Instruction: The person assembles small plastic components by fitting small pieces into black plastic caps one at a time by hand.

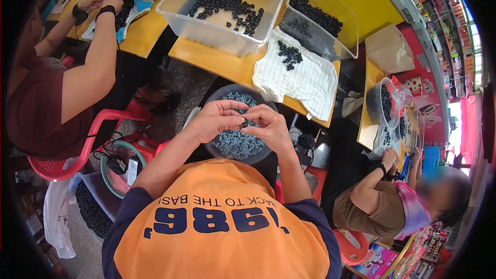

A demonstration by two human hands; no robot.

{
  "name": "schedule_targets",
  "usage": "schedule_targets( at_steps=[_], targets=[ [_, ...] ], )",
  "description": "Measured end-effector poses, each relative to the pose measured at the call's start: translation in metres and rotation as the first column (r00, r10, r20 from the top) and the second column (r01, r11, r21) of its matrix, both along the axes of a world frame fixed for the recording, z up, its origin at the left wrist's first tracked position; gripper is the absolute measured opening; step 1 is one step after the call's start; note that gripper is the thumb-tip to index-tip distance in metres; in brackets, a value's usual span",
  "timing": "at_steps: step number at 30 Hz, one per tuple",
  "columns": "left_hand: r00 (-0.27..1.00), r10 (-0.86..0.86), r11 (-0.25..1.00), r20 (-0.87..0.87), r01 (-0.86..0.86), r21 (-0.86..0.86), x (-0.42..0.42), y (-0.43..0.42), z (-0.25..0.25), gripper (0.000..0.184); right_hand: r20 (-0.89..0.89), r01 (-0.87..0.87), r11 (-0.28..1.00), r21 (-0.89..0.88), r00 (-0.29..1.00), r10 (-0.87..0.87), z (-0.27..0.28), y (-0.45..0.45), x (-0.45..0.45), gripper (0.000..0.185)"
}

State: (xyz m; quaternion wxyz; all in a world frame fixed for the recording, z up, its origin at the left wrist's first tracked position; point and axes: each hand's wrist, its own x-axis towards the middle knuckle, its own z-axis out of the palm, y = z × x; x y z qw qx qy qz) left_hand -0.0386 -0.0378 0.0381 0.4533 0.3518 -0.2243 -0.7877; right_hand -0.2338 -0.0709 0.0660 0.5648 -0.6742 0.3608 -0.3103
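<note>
My left hand [219, 120] and my right hand [269, 128] meet above a round tub [214, 148] of small grey-blue pieces. Thumb and fingers of each are pinched together around something small and dark, mostly hidden by the fingertips. Beyond them, a white cloth [299, 80] lies on the wooden table [206, 61], with a small pile of black round pieces [289, 55] on it. A large clear bin [222, 36] behind holds more black round pieces.
Another clear bin [323, 39] of black pieces stands at the back. One person [77, 80] works at the left, another [385, 196] at the right. A sack of black pieces [92, 209] is on the floor, beside a green-rimmed basket [109, 175].
</note>
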Motion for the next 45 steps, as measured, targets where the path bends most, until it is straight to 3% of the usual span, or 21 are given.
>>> schedule_targets(
  at_steps=[2, 7, 10, 13, 14, 16, 19, 20, 22, 28, 32, 34, 35, 37, 41, 43, 45],
  targets=[
    [0.996, -0.079, 0.997, -0.028, 0.079, -0.007, 0.002, 0.0, 0.002, 0.042, 0.038, 0.0, 0.999, 0.038, 0.999, -0.001, -0.004, 0.002, 0.0, 0.025],
    [0.994, -0.109, 0.994, -0.017, 0.109, -0.003, 0.002, 0.002, -0.004, 0.043, -0.056, -0.009, 0.996, -0.09, 0.998, 0.004, -0.005, 0.006, -0.002, 0.027],
    [0.991, -0.121, 0.991, -0.064, 0.124, 0.043, 0.001, 0.006, -0.012, 0.042, -0.018, -0.015, 0.997, -0.072, 1.0, 0.013, -0.014, 0.007, -0.003, 0.026],
    [0.995, -0.064, 0.992, -0.082, 0.073, 0.108, -0.005, 0.007, -0.014, 0.039, -0.081, 0.015, 0.993, -0.114, 0.996, -0.024, -0.009, 0.008, -0.002, 0.024],
    [0.992, 0.035, 0.99, -0.123, -0.018, 0.137, -0.01, 0.007, -0.012, 0.038, -0.079, 0.013, 0.993, -0.116, 0.997, -0.023, -0.006, 0.008, 0.001, 0.024],
    [0.966, 0.164, 0.979, -0.198, -0.134, 0.153, -0.015, 0.009, -0.013, 0.03, -0.078, 0.219, 0.959, -0.18, 0.969, -0.236, -0.001, 0.01, 0.005, 0.022],
    [0.945, 0.275, 0.955, -0.178, -0.248, 0.162, -0.025, 0.009, -0.018, 0.021, -0.053, 0.299, 0.904, -0.305, 0.943, -0.329, -0.001, 0.014, 0.007, 0.02],
    [0.944, 0.278, 0.954, -0.177, -0.25, 0.165, -0.026, 0.01, -0.019, 0.021, -0.054, 0.297, 0.906, -0.302, 0.943, -0.327, 0.0, 0.014, 0.008, 0.02],
    [0.934, 0.294, 0.95, -0.204, -0.263, 0.169, -0.025, 0.009, -0.018, 0.014, -0.09, 0.266, 0.843, -0.468, 0.934, -0.345, 0.005, 0.015, 0.01, 0.019],
    [0.939, 0.331, 0.941, -0.092, -0.321, 0.112, -0.024, 0.011, -0.015, 0.014, -0.091, 0.246, 0.781, -0.575, 0.929, -0.36, 0.005, 0.018, 0.015, 0.015],
    [0.96, 0.273, 0.96, -0.056, -0.268, 0.083, -0.013, 0.011, -0.017, 0.015, -0.111, 0.212, 0.82, -0.532, 0.942, -0.316, 0.002, 0.017, 0.011, 0.017],
    [0.99, 0.12, 0.989, -0.069, -0.113, 0.091, -0.004, 0.009, -0.016, 0.014, -0.065, 0.195, 0.94, -0.278, 0.973, -0.221, 0.0, 0.014, 0.008, 0.019],
    [0.99, 0.121, 0.989, -0.07, -0.115, 0.09, -0.001, 0.009, -0.017, 0.014, -0.065, 0.194, 0.941, -0.279, 0.973, -0.22, -0.002, 0.012, 0.005, 0.019],
    [0.983, -0.058, 0.995, -0.173, 0.07, 0.067, 0.005, 0.008, -0.018, 0.013, -0.021, 0.122, 0.992, -0.043, 0.992, -0.123, -0.004, 0.009, 0.001, 0.02],
    [0.98, -0.008, 0.995, -0.196, 0.026, 0.091, -0.002, 0.009, -0.016, 0.017, -0.053, 0.049, 0.994, -0.102, 0.997, -0.055, -0.001, 0.009, -0.002, 0.021],
    [0.981, 0.062, 0.991, -0.185, -0.038, 0.126, -0.005, 0.01, -0.015, 0.016, -0.1, 0.19, 0.963, -0.192, 0.972, -0.211, 0.005, 0.015, 0.002, 0.019],
    [0.971, 0.122, 0.982, -0.203, -0.089, 0.166, -0.012, 0.011, -0.018, 0.015, -0.086, 0.213, 0.947, -0.24, 0.967, -0.239, 0.006, 0.018, 0.004, 0.019]
  ],
)
